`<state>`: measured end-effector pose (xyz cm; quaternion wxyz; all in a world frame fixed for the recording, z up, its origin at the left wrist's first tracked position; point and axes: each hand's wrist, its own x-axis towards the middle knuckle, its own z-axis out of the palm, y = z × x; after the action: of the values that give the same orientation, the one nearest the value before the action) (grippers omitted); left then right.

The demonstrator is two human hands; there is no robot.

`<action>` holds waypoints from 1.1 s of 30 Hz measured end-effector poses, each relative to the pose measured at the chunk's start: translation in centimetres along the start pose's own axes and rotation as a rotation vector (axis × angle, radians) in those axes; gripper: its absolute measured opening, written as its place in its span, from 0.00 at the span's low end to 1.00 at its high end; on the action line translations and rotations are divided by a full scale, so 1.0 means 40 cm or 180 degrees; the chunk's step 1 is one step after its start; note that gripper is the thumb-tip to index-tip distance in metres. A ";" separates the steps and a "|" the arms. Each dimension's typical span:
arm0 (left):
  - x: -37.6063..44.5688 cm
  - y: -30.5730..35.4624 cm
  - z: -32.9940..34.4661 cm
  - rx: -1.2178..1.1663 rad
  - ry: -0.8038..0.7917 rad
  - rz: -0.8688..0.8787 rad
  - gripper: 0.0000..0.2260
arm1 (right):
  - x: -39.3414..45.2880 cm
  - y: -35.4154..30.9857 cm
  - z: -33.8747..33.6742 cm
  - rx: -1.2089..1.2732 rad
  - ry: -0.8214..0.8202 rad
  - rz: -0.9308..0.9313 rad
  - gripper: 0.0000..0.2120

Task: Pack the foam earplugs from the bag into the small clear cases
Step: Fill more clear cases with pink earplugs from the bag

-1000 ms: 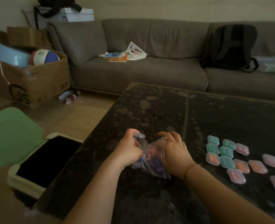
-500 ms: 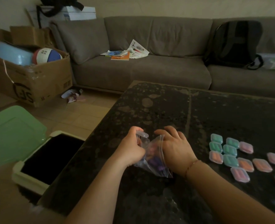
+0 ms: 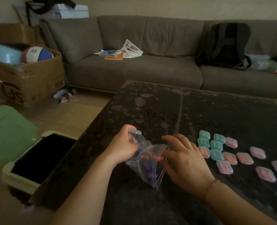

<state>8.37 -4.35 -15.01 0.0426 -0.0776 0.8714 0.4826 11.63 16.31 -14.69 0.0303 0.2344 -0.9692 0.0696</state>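
The left hand (image 3: 124, 148) pinches the mouth of the clear bag (image 3: 146, 164) together with an empty small case (image 3: 135, 132), while the right hand (image 3: 183, 161) has its fingers tucked into the bag's opening, apparently feeling for an earplug. A few purple earplugs (image 3: 150, 172) remain inside. On the dark table (image 3: 167, 108), to the right, lie over a dozen filled cases (image 3: 228, 155), so packing looks nearly finished.

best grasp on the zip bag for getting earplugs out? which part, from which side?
Probably the mouth edge. The clear bag lies slumped on the table, mouth toward the hands, earplugs pooled low. The left hand pinches the upper lip from the left; the right hand comes in from the right. The film is limp, so a mid-body grip would likely trap the plugs.
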 end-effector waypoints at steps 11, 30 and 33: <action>-0.133 0.062 -0.004 -0.1372 0.0441 -0.0050 0.12 | -0.101 0.009 -0.028 0.0204 -0.0451 0.0197 0.20; -0.231 0.110 0.099 -0.3478 -0.0949 -0.0999 0.23 | -0.137 -0.056 -0.085 0.0601 0.0827 -0.0345 0.14; -0.242 0.118 0.114 -0.3408 -0.1291 -0.0944 0.25 | -0.130 -0.070 -0.074 0.0340 0.0970 -0.0293 0.12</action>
<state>17.08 2.88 -12.03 0.2302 -0.1156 0.4608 0.8493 17.62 16.63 -11.91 0.1676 0.2666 -0.9365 0.1542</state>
